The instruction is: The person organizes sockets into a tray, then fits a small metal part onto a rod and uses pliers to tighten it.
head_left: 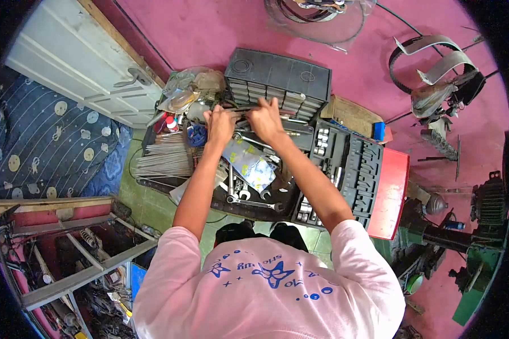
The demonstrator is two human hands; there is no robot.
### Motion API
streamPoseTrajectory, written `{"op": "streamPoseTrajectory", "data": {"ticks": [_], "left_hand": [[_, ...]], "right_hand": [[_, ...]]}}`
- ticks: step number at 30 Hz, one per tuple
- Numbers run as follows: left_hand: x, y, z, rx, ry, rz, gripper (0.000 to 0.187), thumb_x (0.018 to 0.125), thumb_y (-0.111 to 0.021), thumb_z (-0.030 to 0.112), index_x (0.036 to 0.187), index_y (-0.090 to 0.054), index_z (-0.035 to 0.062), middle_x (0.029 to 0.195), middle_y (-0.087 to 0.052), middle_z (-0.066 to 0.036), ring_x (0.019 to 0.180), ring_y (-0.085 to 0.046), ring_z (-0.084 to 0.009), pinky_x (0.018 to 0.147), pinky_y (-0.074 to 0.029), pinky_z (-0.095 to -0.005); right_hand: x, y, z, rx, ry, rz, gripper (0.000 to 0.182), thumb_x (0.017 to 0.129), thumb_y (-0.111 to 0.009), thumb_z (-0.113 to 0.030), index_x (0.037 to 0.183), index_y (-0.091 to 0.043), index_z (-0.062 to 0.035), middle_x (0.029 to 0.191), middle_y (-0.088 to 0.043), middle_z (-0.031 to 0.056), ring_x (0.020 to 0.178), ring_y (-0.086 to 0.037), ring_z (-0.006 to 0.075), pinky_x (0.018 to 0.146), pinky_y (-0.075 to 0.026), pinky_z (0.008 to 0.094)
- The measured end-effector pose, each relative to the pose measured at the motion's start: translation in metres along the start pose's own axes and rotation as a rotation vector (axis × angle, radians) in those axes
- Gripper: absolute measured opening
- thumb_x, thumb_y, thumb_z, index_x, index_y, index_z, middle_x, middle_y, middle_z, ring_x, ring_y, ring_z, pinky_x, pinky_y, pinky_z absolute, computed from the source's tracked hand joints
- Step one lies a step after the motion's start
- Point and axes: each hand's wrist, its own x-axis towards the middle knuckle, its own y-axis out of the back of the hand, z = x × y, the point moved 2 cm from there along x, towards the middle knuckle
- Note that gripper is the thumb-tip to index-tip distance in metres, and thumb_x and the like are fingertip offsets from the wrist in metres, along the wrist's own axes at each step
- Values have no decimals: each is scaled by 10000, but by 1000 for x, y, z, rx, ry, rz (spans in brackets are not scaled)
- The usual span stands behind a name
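Note:
Both hands are at the back of a cluttered work table, in front of a dark drawer cabinet (280, 70). My left hand (220, 123) is closed, its fingers curled over long thin metal pieces that I cannot make out. Close to its right, my right hand (266, 120) is closed too, the fingers bent down among the tools; what it grips is hidden. Below the hands lie a patterned plastic packet (250, 164) and several wrenches, among them a combination wrench (257, 203). Left of my left hand sits a blue coil (197, 135).
A socket set case (356, 181) with a red lid part (390, 195) stands on the right. Thin rods (164, 161) and a red-capped bottle (171, 122) lie on the left. A metal rack (85, 254) is at lower left, a white door (90, 56) at upper left.

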Motion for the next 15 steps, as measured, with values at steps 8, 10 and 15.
{"op": "streamPoseTrajectory", "data": {"ticks": [8, 10, 15], "left_hand": [[14, -4, -19, -47, -60, -79, 152, 786, -722, 91, 861, -823, 178, 886, -751, -13, 1011, -616, -226, 898, -346, -452], [16, -3, -19, -14, -110, -39, 144, 770, -728, 81, 851, -818, 158, 879, -749, -14, 1017, -623, -214, 896, -344, -449], [15, -11, -24, -26, -108, -48, 167, 748, -727, 58, 858, -816, 147, 894, -752, -13, 1020, -628, -214, 895, -350, -449]], "right_hand": [[21, -16, -14, -34, 76, -33, 148, 789, -651, -152, 707, -769, -119, 727, -724, 100, 1040, -634, 260, 888, -364, 496], [22, -14, -14, -21, 69, -62, 146, 792, -651, -146, 711, -770, -120, 736, -727, 101, 1042, -638, 260, 889, -363, 503], [26, -15, -14, -5, 37, -121, 135, 796, -653, -131, 734, -773, -125, 766, -735, 100, 1040, -650, 265, 889, -364, 519]]}}
